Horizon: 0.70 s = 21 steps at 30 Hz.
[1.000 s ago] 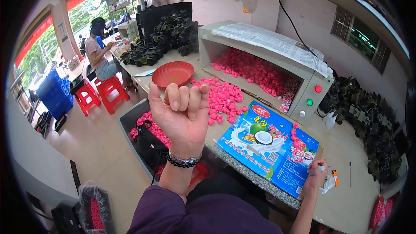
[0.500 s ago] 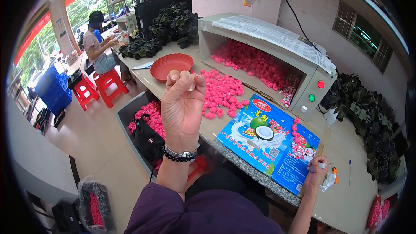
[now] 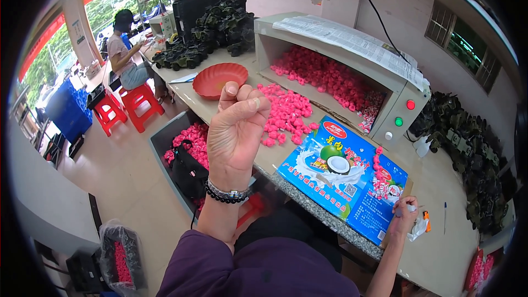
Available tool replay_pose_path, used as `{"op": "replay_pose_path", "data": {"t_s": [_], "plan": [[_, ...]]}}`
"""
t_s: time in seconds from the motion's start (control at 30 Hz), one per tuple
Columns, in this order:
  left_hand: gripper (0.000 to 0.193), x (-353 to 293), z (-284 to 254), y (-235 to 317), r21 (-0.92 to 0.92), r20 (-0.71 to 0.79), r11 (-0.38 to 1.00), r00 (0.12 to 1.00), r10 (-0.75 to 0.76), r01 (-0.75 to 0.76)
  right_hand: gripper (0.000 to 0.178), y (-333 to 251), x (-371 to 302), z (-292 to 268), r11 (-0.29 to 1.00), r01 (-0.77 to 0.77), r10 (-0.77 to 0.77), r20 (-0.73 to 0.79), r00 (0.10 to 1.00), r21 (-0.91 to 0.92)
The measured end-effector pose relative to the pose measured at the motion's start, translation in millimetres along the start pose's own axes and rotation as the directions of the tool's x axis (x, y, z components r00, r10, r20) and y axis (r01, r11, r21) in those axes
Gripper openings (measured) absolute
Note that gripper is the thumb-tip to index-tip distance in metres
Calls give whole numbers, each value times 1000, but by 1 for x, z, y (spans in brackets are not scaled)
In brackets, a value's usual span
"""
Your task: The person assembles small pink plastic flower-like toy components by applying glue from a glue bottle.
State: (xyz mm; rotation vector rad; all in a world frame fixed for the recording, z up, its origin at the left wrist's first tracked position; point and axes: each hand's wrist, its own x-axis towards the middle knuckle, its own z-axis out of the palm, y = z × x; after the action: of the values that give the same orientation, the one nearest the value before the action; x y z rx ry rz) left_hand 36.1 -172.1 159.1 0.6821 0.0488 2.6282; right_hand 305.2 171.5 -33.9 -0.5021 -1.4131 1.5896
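Observation:
My left hand (image 3: pixel 239 132) is raised palm up in the middle of the view, a beaded bracelet and a metal one at its wrist. Its fingers curl in and the thumb presses on them; whatever they hold, if anything, is hidden. Behind it lies a loose spread of small pink pieces (image 3: pixel 287 111) on the table. At the right, my right hand (image 3: pixel 405 213) is closed over the corner of a blue printed cardboard sheet (image 3: pixel 322 187), with a pale bit I cannot make out at its fingers. A short row of pink pieces (image 3: pixel 378 164) and small pink-and-white bits (image 3: pixel 379 190) lie on the cardboard.
A red fluted bowl (image 3: pixel 220 81) sits behind my left hand. The grey machine (image 3: pixel 404 96) holds a heap of pink pieces. A grey bin (image 3: pixel 159 143) stands below the table edge. An orange cutter (image 3: pixel 426 221) and pen (image 3: pixel 445 218) lie rightward. A person (image 3: pixel 125 58) sits far left.
My left hand has turned slightly and shifted a little to the right, its fingers still curled. My right hand stays almost in place by the cardboard.

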Motion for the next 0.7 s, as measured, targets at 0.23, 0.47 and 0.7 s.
{"op": "replay_pose_path", "data": {"t_s": [0.23,0.47,0.7], "plan": [[42,-1,0,-2,13,27,999,999,-35,34,16,0,2,2,1000,-3,3,-20,1000,20],[46,-4,2,0,4,30,999,998,-48,48,15,-3,-1,3,1000,-22,23,-32,999,17],[44,-2,-1,-1,-39,22,997,998,-66,67,15,-1,1,1,1000,-6,7,-17,1000,18]]}}
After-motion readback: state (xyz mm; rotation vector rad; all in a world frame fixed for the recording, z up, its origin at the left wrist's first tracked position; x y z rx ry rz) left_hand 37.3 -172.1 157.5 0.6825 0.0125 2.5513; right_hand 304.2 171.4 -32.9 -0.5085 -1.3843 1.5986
